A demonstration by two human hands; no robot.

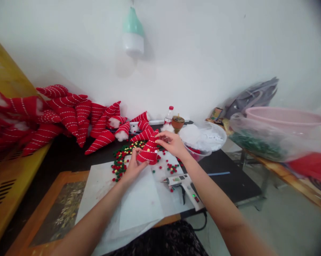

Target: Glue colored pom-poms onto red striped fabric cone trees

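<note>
A red cone-shaped cloth hat (147,153) with white stitched lines stands tilted between my two hands, a few small pompoms on its front. My left hand (134,165) grips its lower left side, thumb along the bottom edge. At its upper right, the fingers of my right hand (172,143) are pinched together near the tip; whether a small pompom is between them I cannot make out. Loose red, green and yellow pompoms (119,161) lie around the hat on white paper (141,199). A white glue gun (185,186) lies below my right forearm.
Many stuffed red striped cones (76,113) are heaped at the left, against a yellow crate (30,167). Behind my hands stand a red-capped bottle (169,115) and a brown jar (178,121). White fluff fills a clear basin (216,137). A pink tub (285,119) sits far right.
</note>
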